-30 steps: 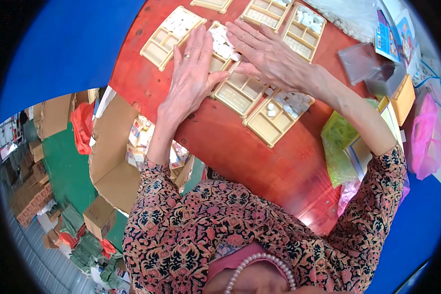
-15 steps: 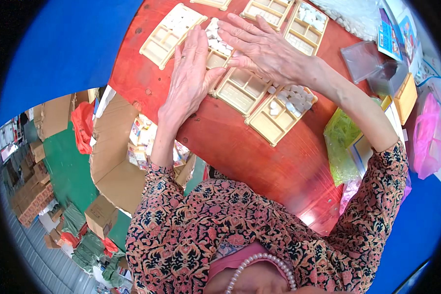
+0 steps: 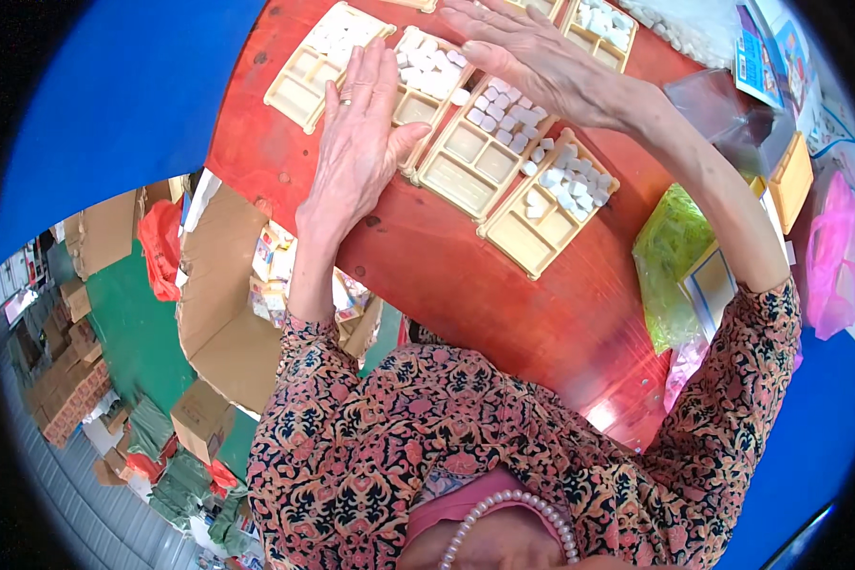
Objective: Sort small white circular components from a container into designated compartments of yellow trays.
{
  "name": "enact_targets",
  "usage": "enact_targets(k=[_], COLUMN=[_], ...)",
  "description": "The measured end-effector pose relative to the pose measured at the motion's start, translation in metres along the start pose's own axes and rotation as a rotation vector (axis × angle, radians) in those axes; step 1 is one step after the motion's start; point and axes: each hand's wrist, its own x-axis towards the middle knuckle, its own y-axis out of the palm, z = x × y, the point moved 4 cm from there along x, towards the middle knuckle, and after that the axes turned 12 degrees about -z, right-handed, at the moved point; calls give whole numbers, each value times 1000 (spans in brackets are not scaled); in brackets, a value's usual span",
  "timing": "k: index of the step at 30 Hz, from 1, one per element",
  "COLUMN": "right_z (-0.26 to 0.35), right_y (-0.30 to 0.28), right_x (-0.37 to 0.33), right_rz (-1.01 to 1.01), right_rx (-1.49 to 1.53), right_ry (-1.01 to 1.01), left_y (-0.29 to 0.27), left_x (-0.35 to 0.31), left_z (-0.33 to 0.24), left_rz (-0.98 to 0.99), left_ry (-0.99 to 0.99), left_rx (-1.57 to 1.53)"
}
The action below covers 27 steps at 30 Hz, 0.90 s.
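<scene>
My left hand (image 3: 356, 142) lies flat with its fingers stretched out, at the left edge of a cream compartment tray (image 3: 415, 106) whose far section holds small white pieces (image 3: 429, 63). My right hand (image 3: 527, 52) reaches over the far ends of the trays, open, fingers extended, with nothing seen in it. Below it, another cream tray (image 3: 458, 182) has small white pieces (image 3: 505, 112) spread in its far section. The nearest tray (image 3: 522, 243) bears a heap of greyish-white pieces (image 3: 577, 182). A few loose pieces lie between these two trays.
Further cream trays (image 3: 299, 93) stand on the red tabletop (image 3: 446, 275). A clear plastic bag of white pieces (image 3: 679, 33) is at the far right. Clear plastic boxes (image 3: 731, 114), a green bag (image 3: 670, 256) and a pink bag (image 3: 834, 256) lie right. A cardboard box (image 3: 223, 294) stands left.
My right hand has moved away and slightly right, uncovering the white pieces in the middle trays. My left hand has shifted slightly to the left.
</scene>
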Motion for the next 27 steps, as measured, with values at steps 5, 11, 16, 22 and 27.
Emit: enact_targets(k=[5,11,16,22,27], right_z=[3,15,18,6,-8], right_y=[18,27,27,24,-5], right_x=[-40,-47,-47,-43,-12], right_rz=[718,681,630,685,333], right_rx=[-296,-332,-281,-189,-28], right_ry=[229,89,138,227,423], left_y=[7,16,17,25,22], left_x=[3,4,3,6,2], left_z=[-4,-6,-12,-10,-6], left_rz=[7,43,29,81,48], left_ry=[77,117,90,133,136], left_rx=[150,145,122,200,175])
